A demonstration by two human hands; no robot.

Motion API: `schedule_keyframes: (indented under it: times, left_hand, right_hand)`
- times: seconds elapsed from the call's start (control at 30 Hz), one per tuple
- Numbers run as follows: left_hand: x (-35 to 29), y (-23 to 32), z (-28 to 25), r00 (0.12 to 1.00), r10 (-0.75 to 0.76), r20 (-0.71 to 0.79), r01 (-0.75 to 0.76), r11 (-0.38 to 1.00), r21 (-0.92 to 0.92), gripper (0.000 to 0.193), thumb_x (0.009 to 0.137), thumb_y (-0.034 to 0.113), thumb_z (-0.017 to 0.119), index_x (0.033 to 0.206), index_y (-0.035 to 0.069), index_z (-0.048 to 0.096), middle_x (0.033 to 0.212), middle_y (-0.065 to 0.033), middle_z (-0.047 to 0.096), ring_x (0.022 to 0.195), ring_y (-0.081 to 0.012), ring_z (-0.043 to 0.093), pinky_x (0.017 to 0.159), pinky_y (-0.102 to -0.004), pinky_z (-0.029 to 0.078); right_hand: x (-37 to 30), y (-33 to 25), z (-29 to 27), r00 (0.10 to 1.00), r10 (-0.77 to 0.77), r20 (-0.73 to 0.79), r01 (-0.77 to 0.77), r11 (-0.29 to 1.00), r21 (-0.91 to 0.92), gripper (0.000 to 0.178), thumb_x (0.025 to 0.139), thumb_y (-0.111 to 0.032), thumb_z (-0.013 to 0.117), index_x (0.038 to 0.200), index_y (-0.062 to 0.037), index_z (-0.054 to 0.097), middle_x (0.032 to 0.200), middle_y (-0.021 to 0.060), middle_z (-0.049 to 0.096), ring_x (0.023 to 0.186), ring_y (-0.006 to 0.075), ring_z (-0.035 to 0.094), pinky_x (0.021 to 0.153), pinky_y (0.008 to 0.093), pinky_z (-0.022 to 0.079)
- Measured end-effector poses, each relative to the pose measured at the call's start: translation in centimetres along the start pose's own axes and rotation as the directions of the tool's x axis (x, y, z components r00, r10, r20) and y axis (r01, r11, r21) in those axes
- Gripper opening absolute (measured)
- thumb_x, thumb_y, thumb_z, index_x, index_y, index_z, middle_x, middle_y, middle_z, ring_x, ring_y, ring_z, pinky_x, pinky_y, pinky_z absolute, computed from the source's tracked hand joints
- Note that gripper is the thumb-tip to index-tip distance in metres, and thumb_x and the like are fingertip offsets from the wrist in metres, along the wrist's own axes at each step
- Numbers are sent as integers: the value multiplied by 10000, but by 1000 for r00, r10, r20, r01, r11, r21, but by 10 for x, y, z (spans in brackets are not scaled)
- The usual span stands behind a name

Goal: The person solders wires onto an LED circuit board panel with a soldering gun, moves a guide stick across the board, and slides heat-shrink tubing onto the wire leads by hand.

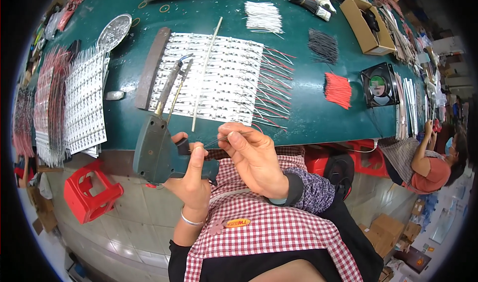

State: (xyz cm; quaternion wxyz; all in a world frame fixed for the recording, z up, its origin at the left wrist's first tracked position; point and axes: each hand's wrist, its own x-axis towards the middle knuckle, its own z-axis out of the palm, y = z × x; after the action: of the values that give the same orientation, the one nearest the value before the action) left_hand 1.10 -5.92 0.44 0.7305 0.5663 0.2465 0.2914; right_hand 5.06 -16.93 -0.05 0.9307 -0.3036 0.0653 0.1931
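Note:
My left hand [191, 182] is wrapped round the handle of a dark green soldering gun [152, 150], whose long metal tip and thin feed tube point away over the table. Fingers of my right hand [256, 160] pinch a thin dark strand [215, 142], perhaps wire or solder, which runs toward my left thumb and the gun's trigger. Beyond both hands lies a white panel of small circuit boards [226, 78], with red and white wires [274, 90] sticking out from its right side. A brown bar [153, 68] rests along the panel's left edge, and a pale thin stick [205, 75] lies across it.
White wires [263, 17], black wires [322, 46] and red wires [338, 90] lie in bundles at right, near a black fan [379, 85] and a cardboard box [366, 30]. Stacked wired panels [85, 103] stand left, beside a metal dish [115, 32]. A co-worker [432, 165] sits at far right.

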Motion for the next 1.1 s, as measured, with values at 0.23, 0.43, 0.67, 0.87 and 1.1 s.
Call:
schedule_keyframes:
  times: [0.23,0.43,0.67,0.87,1.1]
  left_hand:
    - [-2,-1,1,984,-132,120,139,989,-57,451,845,-33,653,1256,-61,470,1136,-185,585,768,-172,630,642,-292,548]
    - [16,10,-5,978,-126,167,147,982,-121,413,845,-48,635,1231,-64,490,1114,-178,593,671,-150,590,559,-272,496]
    - [24,9,-9,920,-222,322,285,944,-163,388,802,-75,708,1162,-48,566,1037,-112,641,618,-95,558,513,-231,447]
    - [19,5,-13,866,-318,386,417,885,-206,331,809,-27,740,1112,-44,606,940,-94,650,602,-93,562,500,-217,437]
    - [21,8,-19,876,-317,363,408,888,-210,334,809,-16,740,1112,-53,605,909,-86,642,589,-101,550,497,-235,424]
  right_hand:
    - [17,-10,4,992,-75,-102,57,984,-166,169,921,-51,659,1074,17,685,1005,72,693,838,124,642,771,262,549]
    - [25,-36,4,922,-170,347,386,395,-834,131,806,35,712,935,17,720,840,82,699,746,162,643,684,280,512]
    - [23,-32,7,751,-136,646,659,97,-746,170,720,4,765,873,-32,701,774,57,648,704,221,582,630,327,451]
    - [22,-35,10,724,-83,685,689,123,-714,159,736,22,746,883,-17,701,774,62,645,722,221,599,629,326,460]
    - [19,-50,9,852,-134,507,524,185,-832,162,803,71,665,940,-4,709,817,97,630,751,216,612,655,309,478]
